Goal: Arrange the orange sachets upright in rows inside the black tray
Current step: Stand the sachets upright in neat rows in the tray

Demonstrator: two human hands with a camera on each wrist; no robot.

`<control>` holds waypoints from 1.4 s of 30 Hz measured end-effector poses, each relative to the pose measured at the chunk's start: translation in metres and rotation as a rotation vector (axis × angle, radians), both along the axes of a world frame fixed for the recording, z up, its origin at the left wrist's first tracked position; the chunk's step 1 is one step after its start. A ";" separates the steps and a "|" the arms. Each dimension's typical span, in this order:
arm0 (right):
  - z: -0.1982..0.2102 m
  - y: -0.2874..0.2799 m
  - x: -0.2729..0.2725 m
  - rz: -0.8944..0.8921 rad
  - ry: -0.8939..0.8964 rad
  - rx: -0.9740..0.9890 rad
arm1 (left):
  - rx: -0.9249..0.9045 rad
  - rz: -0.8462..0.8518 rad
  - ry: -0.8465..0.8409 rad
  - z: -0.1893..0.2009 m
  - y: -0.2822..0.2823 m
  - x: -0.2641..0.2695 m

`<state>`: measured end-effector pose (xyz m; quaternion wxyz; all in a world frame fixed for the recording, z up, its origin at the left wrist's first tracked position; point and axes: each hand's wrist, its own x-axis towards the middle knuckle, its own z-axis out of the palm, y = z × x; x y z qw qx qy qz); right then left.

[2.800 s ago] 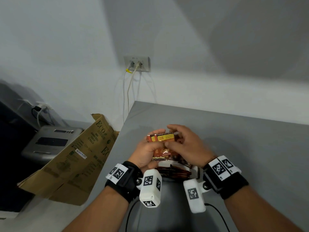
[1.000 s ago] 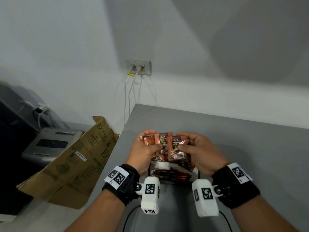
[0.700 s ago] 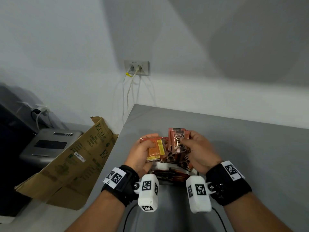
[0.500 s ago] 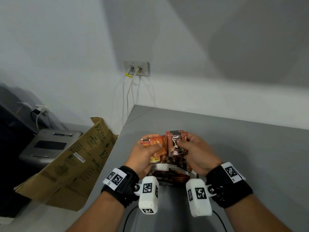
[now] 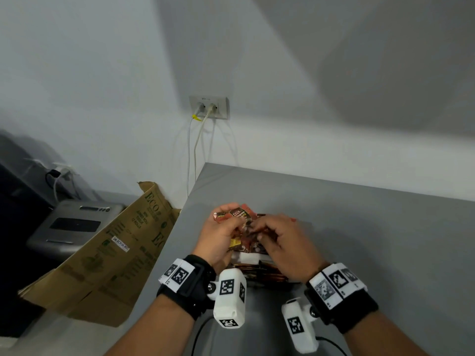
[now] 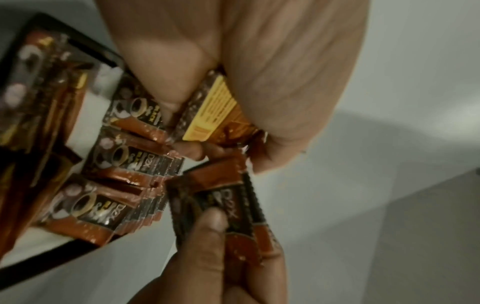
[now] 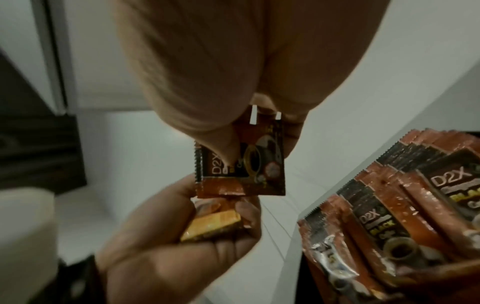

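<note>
Partly complete: several rows of orange sachets (image 6: 116, 160) stand upright in the black tray (image 6: 85, 47) on the worktop (image 5: 359, 227). Left hand (image 5: 218, 235) grips loose sachets; right hand (image 5: 282, 240) pinches one sachet, not yet placed.

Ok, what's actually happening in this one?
A person is sorting orange sachets into a black tray on a grey table. The left hand grips a small bunch of sachets, and the right hand pinches a single sachet beside that bunch. Several rows of sachets already stand upright in the tray.
</note>
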<state>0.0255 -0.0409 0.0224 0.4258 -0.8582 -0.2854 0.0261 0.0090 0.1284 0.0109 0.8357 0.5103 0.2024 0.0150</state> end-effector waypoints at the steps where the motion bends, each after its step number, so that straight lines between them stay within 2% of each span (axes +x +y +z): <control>1: -0.004 0.000 -0.001 0.030 -0.003 -0.014 | 0.061 -0.003 -0.003 0.000 0.002 0.001; 3: -0.003 -0.001 -0.002 0.020 0.072 0.013 | 0.153 -0.034 -0.026 0.001 0.006 0.000; 7: 0.014 -0.004 0.008 -0.118 0.416 0.206 | 0.231 -0.127 -0.054 -0.002 0.010 -0.005; 9: 0.012 -0.001 0.012 -0.144 0.473 0.198 | 0.199 -0.163 -0.060 -0.004 0.008 -0.007; 12: 0.001 0.004 0.012 -0.175 0.504 0.210 | 0.054 -0.136 -0.037 -0.001 0.003 -0.008; 15: -0.003 0.002 0.013 -0.271 0.648 0.448 | -0.178 -0.128 0.018 0.001 0.006 -0.009; 17: 0.000 -0.001 0.013 -0.252 0.811 0.630 | -0.184 -0.119 0.031 0.000 0.009 -0.010; 20: 0.004 -0.003 0.011 -0.208 0.927 0.752 | -0.095 -0.065 0.014 -0.002 0.009 -0.010; 23: 0.005 0.006 0.006 -0.162 0.975 0.794 | -0.082 -0.051 0.023 -0.002 0.005 -0.010; 27: 0.002 0.016 -0.001 -0.173 1.020 0.795 | -0.182 -0.179 0.042 0.008 -0.002 -0.012; 30: 0.002 0.016 -0.001 -0.214 1.018 0.834 | -0.293 -0.098 0.011 0.004 0.002 -0.010; 32: 0.002 0.014 0.001 -0.233 1.014 0.830 | -0.283 -0.060 0.026 -0.001 0.007 -0.010; 36: 0.002 0.006 0.003 -0.253 1.020 0.814 | -0.171 -0.033 0.068 -0.006 0.008 -0.008; 39: 0.002 0.003 0.002 -0.231 0.998 0.782 | 0.004 -0.015 0.062 -0.005 0.004 -0.009; 42: 0.002 0.001 0.003 -0.229 0.940 0.664 | 0.202 -0.030 0.031 -0.009 0.005 -0.009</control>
